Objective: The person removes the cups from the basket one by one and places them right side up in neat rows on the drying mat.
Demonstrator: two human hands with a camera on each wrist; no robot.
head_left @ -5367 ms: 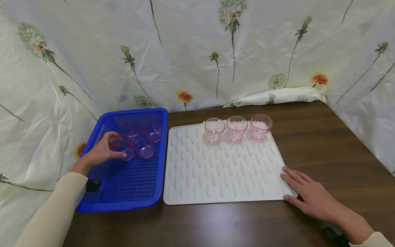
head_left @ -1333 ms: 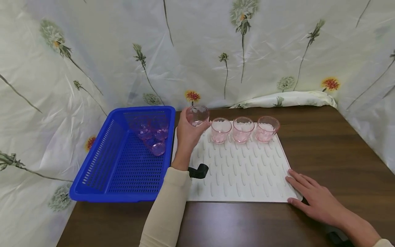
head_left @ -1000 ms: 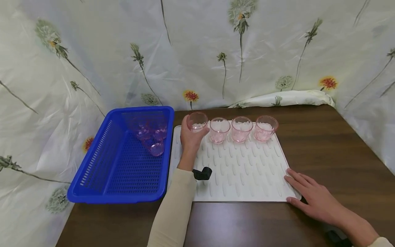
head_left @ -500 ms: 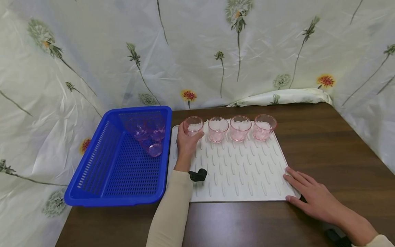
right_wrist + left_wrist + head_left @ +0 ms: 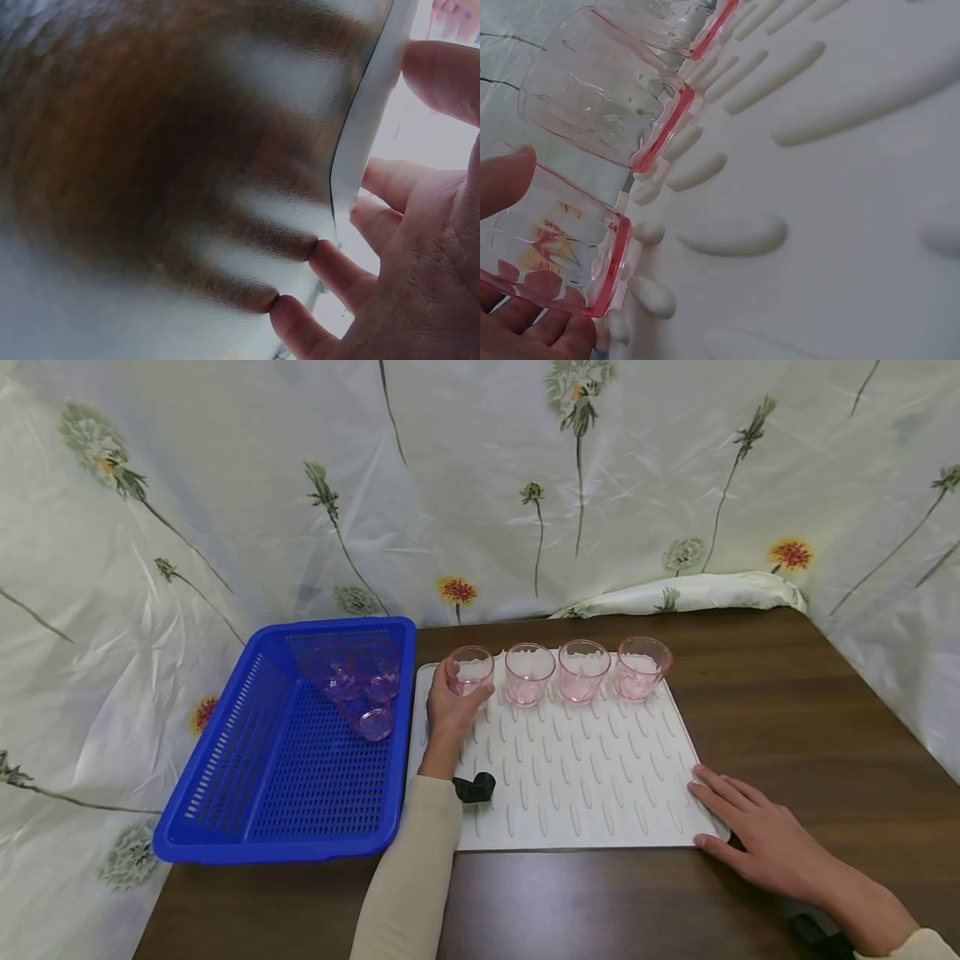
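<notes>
At the back left of the white ridged mat, my left hand grips a clear pink drinking glass between thumb and fingers. In the left wrist view the held glass has its base right at the mat's ridges. Three more pink glasses stand upright in a row to its right along the mat's back edge. My right hand lies with extended fingers on the mat's lower right corner. Seen from the right wrist, its fingertips touch the dark tabletop and the mat's edge.
Left of the mat stands a blue perforated basket, several pink glasses lying at its back right. Both rest on a dark wooden table. A flowered curtain hangs behind and at the sides, with a fold on the table's back edge.
My left hand has brought a glass out of the basket, across to the mat, and lowered it to the left end of the row. The right hand keeps its place.
</notes>
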